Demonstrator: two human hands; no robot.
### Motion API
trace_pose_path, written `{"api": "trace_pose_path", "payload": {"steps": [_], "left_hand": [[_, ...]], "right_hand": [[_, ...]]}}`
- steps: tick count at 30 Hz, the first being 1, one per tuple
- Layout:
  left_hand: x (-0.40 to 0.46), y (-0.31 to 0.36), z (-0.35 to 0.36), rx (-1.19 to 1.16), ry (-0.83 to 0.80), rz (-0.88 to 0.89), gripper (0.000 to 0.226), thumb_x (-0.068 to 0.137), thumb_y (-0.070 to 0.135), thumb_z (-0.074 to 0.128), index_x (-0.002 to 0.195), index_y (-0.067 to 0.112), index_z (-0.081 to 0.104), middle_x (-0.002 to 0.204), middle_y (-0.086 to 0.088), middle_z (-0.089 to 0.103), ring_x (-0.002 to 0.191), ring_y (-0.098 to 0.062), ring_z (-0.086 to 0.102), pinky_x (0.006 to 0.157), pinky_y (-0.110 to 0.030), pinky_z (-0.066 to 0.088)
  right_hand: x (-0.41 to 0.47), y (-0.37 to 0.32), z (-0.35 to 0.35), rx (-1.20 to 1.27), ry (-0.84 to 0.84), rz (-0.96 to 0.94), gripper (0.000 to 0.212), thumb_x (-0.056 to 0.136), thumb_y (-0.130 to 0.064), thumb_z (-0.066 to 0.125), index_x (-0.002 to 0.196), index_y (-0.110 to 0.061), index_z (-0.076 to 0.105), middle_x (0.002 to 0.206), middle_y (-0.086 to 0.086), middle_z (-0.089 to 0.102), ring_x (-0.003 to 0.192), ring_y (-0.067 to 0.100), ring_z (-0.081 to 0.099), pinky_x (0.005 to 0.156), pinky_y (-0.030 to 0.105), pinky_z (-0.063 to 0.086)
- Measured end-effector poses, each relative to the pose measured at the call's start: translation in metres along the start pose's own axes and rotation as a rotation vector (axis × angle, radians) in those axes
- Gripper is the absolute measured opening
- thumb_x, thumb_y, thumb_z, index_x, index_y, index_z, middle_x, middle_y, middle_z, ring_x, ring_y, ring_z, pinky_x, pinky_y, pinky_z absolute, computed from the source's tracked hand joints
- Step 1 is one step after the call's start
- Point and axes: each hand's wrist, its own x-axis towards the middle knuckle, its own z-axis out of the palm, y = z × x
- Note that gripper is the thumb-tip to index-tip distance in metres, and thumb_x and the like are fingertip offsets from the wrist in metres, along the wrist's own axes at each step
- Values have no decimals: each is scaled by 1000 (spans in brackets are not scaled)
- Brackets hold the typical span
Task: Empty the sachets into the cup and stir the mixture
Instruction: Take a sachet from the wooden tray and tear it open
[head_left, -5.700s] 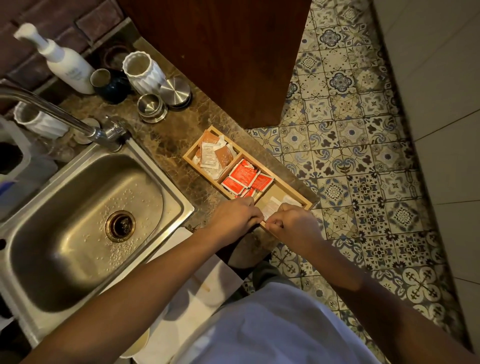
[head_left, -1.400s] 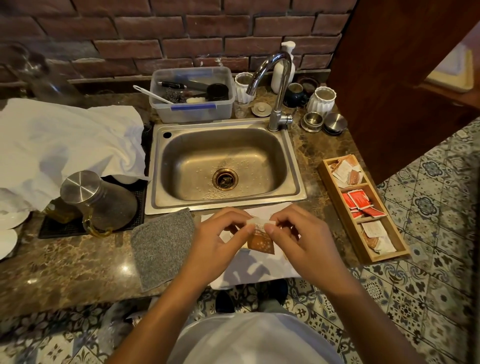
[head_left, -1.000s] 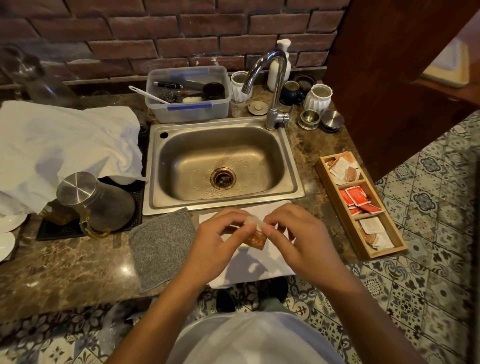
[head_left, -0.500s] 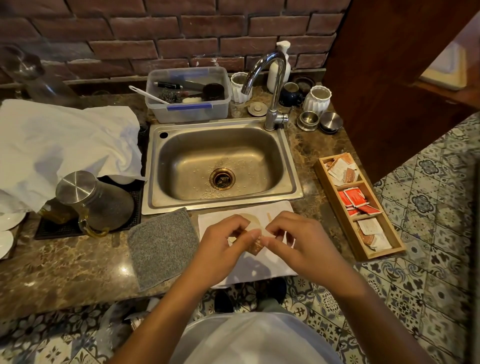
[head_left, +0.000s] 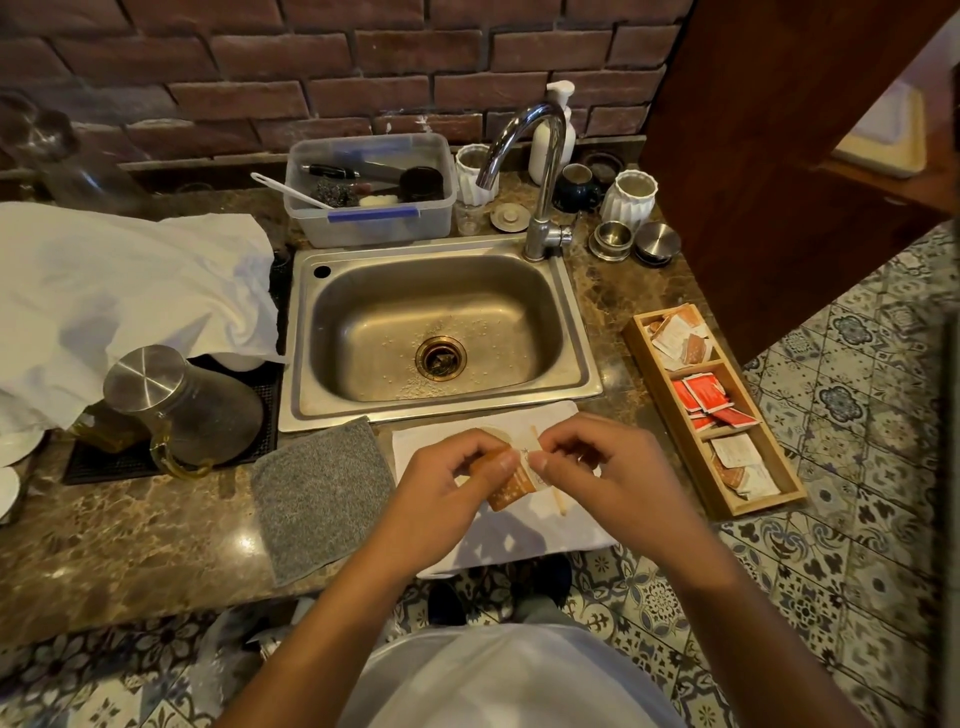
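Observation:
An orange-brown sachet (head_left: 511, 483) with a white top edge is pinched between both hands over a white napkin (head_left: 524, 535) in front of the sink. My left hand (head_left: 447, 493) grips its left side, my right hand (head_left: 602, 475) its top right corner. Just behind my left fingers a rim of the cup (head_left: 493, 432) shows; the rest is hidden. A thin wooden stir stick (head_left: 558, 501) lies on the napkin under my right hand. The wooden tray (head_left: 670, 410) at the right holds several more sachets, red ones (head_left: 706, 397) in its middle compartment.
A steel sink (head_left: 436, 332) with tap (head_left: 540, 171) lies behind the napkin. A grey cloth (head_left: 322, 493) is left of it, a glass jug with steel lid (head_left: 182, 405) further left. White cloth, plastic tub and small pots line the back. Counter edge runs close below my hands.
My view swung from the sachet tray to the napkin in front of the sink. Over the last second both hands, still pinching the sachet, sank slightly towards the napkin and the sachet tilted.

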Motion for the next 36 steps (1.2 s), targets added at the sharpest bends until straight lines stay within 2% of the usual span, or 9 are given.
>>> {"api": "trace_pose_path", "payload": {"steps": [5,8,11,15,19,24,29,36], "left_hand": [[0,1,0,-40,24,6,20,93,42,66,94,24,75,85,-5,74,77,-26,68,72,-34,56],[0,2,0,-55,20,-3,21,92,41,66,93,22,75,83,-5,73,74,-19,66,71,-35,55],[-1,5,-1,-25,-41,3,19,93,38,65,91,22,74,79,2,71,71,-10,63,69,-27,52],[-1,7,-2,-26,-86,-28,16,95,35,64,92,22,74,75,10,68,69,-6,60,68,-25,49],[-3,8,-3,-25,-78,-23,12,96,29,63,93,24,73,77,11,68,70,-3,60,66,-17,47],[-3,8,-6,-41,-61,-18,12,98,20,63,93,21,73,78,-1,69,72,-8,62,68,-20,50],[-1,9,-10,-21,-41,-18,15,98,20,61,91,20,74,73,12,67,67,-4,59,65,-17,47],[-4,5,-11,18,-56,-26,14,98,30,61,91,26,73,67,14,63,62,-1,56,63,-15,45]], "right_hand": [[-1,-1,0,50,-23,16,7,88,-22,78,88,-27,74,77,-7,69,71,18,61,64,33,51],[0,-2,1,95,-47,45,10,89,-19,77,94,-27,73,78,-5,69,74,20,63,68,35,54],[3,-5,0,135,-41,34,17,90,-16,76,103,-26,75,82,-2,71,76,21,66,70,36,56],[7,-6,-2,84,-74,11,11,89,-18,75,97,-25,77,86,-3,74,79,19,67,74,45,57],[8,-4,-1,69,-108,15,9,89,-23,74,97,-28,77,87,-4,73,80,20,67,75,50,57],[13,-2,1,54,-156,18,8,89,-30,74,97,-30,75,87,-7,72,80,16,66,76,49,57],[18,-2,3,53,-192,-10,3,94,-25,72,96,-26,74,86,-5,72,81,17,67,76,47,56],[19,2,5,32,-233,-24,3,94,-26,72,96,-27,74,85,-8,72,80,15,66,73,42,56]]}}
